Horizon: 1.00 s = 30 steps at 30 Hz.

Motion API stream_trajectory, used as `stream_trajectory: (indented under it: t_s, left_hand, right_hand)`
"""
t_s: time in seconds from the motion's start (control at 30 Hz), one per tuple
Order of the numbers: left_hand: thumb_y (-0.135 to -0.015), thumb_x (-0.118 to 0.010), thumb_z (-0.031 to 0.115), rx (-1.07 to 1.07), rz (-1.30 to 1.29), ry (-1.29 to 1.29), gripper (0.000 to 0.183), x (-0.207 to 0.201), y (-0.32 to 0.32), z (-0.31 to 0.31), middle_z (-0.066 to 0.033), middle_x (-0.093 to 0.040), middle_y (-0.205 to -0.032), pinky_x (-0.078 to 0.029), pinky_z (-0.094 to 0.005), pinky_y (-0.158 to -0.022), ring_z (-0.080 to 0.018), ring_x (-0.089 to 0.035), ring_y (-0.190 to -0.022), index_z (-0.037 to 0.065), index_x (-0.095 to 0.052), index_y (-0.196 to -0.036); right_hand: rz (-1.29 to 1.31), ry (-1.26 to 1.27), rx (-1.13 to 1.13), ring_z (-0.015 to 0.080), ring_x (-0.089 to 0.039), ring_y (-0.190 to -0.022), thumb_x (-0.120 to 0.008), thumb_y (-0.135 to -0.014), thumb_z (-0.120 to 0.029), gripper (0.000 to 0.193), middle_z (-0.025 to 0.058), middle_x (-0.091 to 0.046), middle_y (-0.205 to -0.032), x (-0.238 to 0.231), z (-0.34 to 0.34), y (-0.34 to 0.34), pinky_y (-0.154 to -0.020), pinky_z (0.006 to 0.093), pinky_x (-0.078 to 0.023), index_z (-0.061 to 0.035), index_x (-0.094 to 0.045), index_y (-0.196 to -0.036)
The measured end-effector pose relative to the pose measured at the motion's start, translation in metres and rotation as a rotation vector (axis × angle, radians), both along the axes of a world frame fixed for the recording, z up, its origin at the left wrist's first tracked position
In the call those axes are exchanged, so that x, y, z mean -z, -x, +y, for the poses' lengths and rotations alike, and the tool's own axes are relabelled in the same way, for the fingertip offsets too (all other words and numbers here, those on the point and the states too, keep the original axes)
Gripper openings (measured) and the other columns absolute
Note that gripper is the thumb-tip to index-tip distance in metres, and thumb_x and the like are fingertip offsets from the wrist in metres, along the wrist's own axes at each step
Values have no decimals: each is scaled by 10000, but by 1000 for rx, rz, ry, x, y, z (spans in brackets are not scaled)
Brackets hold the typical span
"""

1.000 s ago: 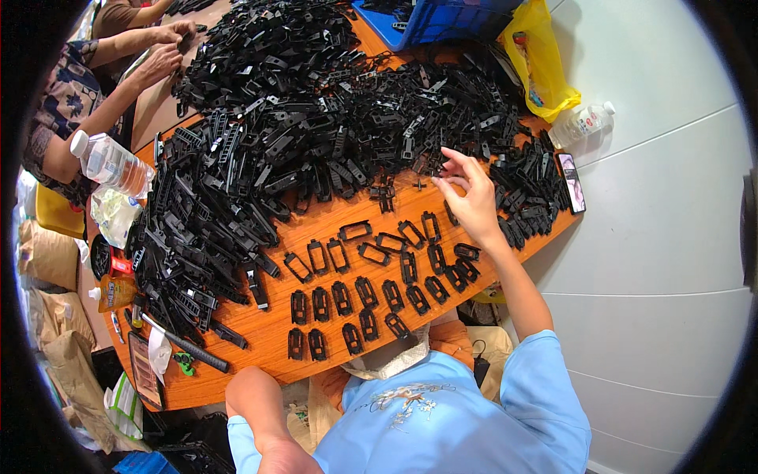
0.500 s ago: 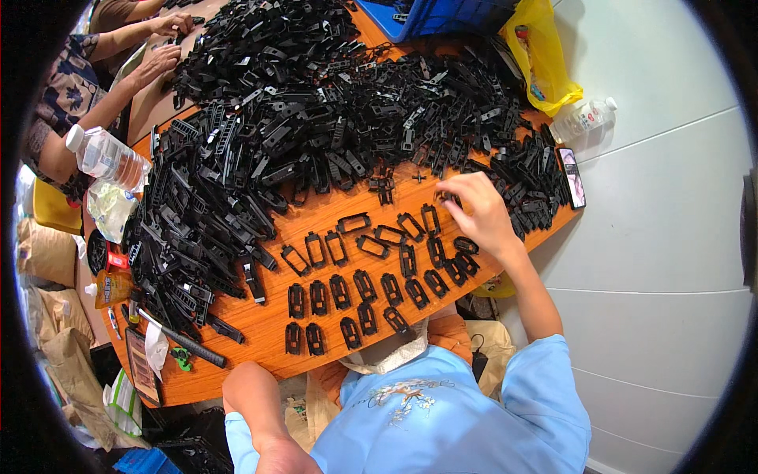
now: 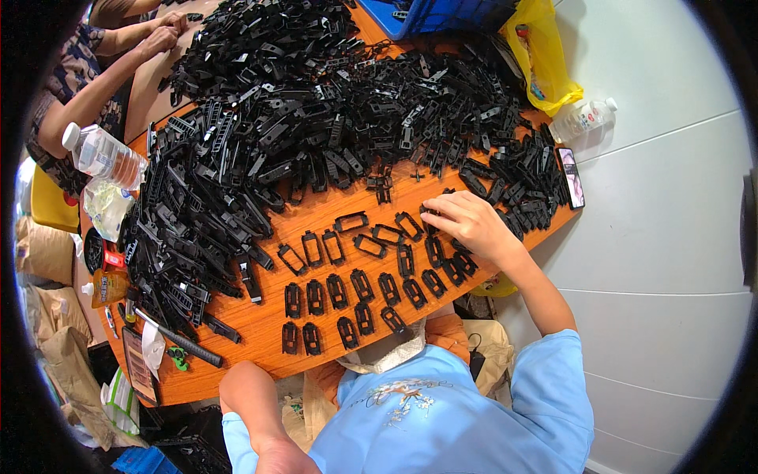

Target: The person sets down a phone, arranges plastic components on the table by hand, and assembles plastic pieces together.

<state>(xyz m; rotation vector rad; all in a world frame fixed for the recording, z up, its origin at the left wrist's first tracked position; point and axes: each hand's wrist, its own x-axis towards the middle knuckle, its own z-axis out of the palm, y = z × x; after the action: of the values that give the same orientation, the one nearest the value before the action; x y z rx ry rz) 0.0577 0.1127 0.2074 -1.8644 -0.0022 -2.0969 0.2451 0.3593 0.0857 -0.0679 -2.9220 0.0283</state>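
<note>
My right hand (image 3: 470, 223) reaches over the orange wood-grain table from the right. Its fingers are bent together at the upper end of a black rectangular plastic frame, which they mostly cover. What they pinch is hidden. Left of the fingertips lie several open black frames (image 3: 334, 246), tilted at different angles. Nearer the front edge stand rows of thicker black frames (image 3: 338, 291) with inner pieces. A small group of dark parts (image 3: 380, 183) lies beyond the frames. My left arm (image 3: 251, 395) bends at the table's front edge; its hand is outside the view.
A large heap of black plastic parts (image 3: 276, 126) covers the far and left table. A blue crate (image 3: 442, 20), yellow bag (image 3: 545, 59), bottle (image 3: 583, 120) and phone (image 3: 570, 178) lie along the right. Another person's hands (image 3: 162, 35) work at far left, beyond a large bottle (image 3: 103, 154).
My right hand has moved slightly left and nearer to me, its fingertips now over the end of a black frame. At far left, the other person's hands have come together.
</note>
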Motion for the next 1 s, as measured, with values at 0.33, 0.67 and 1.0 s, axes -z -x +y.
stream_trajectory:
  t_s: [0.33, 0.67, 1.0]
  left_hand:
    - [-611, -543, -112, 0, -3, 5, 157, 1, 0, -1, 5, -542, -645, -481, -224, -562, -107, -552, -594, 26, -504, -675]
    - [-614, -544, -108, -22, 7, 5, 152, 0, 1, -5, 4, -545, -640, -485, -226, -569, -104, -554, -593, 28, -503, -670]
    - [-623, -564, -98, -9, -17, 4, 157, 0, -2, -1, 6, -538, -647, -476, -219, -559, -105, -542, -584, 30, -501, -689]
  right_hand:
    - [-6, -26, -56, 196, -567, -946, -568, -659, -68, 266, 60, -589, -1025, 0, 1, 3, -811, 306, -461, -48, -610, -921]
    - [15, -95, -81, 188, -562, -979, -562, -691, -84, 234, 58, -592, -1035, -5, 1, 4, -843, 313, -442, -56, -614, -918]
    - [66, 103, 213, 252, -545, -857, -558, -646, 42, 257, 97, -554, -1005, 4, -11, -5, -747, 351, -429, -34, -607, -887]
